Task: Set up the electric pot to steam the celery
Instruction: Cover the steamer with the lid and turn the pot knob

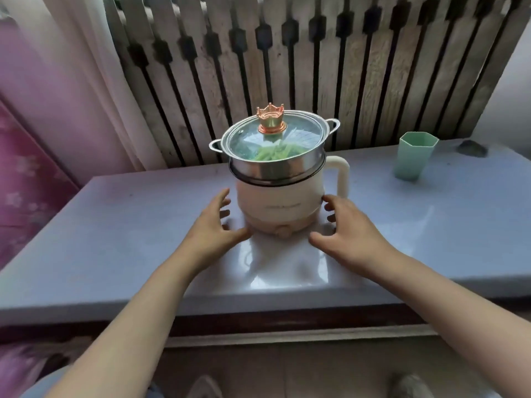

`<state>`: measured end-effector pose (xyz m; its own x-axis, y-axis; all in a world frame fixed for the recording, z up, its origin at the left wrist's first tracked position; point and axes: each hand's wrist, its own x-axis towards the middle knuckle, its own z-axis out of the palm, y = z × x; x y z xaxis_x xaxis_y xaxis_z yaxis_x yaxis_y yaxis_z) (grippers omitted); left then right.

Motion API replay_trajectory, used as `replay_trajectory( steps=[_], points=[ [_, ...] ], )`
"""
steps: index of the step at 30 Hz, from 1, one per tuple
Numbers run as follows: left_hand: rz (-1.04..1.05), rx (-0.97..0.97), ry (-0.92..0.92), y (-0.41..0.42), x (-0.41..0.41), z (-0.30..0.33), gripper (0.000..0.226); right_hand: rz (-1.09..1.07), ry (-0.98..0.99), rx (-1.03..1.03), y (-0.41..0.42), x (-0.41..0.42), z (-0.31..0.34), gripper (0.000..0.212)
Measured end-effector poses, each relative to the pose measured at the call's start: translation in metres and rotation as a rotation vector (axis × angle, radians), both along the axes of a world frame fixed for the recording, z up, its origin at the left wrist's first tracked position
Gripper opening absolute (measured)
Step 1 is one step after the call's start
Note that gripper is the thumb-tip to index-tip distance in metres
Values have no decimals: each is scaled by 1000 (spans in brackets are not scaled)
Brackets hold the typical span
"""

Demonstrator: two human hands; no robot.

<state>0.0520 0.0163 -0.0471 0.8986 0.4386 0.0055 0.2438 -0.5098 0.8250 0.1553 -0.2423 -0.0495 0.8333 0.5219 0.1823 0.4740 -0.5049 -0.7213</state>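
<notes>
A cream electric pot (pixel 280 206) stands in the middle of the table, its handle pointing right and a round knob (pixel 284 232) low on its front. On top sits a steel steamer basket (pixel 275 168) under a glass lid (pixel 273 139) with a copper crown-shaped knob (pixel 271 119). Green celery pieces (pixel 273 153) show through the glass. My left hand (pixel 214 225) hovers just left of the pot's base, fingers spread. My right hand (pixel 349 225) is just right of the base, fingers spread too. Neither hand holds anything.
A pale green cup (pixel 413 156) stands at the table's back right, with a dark small object (pixel 471 147) behind it. A slatted radiator cover (pixel 287 67) runs along the wall behind the glossy table (pixel 129 225). Pink curtain fabric hangs at the left.
</notes>
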Motion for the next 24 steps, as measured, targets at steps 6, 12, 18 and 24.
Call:
replay_trajectory(
  steps=[6,12,18,24],
  points=[
    [-98,-34,-124,-21,3,5,102,-189,-198,-26,18,-9,-11,68],
    [-91,-133,-166,-29,2,10,80,-179,-555,-370,38,-31,-8,49],
    [-84,-162,-162,-32,-1,13,55,-180,-562,-548,56,-39,-3,47],
    [-33,-182,-166,-41,3,17,66,-219,-545,-601,64,-42,-1,44]
  ],
)
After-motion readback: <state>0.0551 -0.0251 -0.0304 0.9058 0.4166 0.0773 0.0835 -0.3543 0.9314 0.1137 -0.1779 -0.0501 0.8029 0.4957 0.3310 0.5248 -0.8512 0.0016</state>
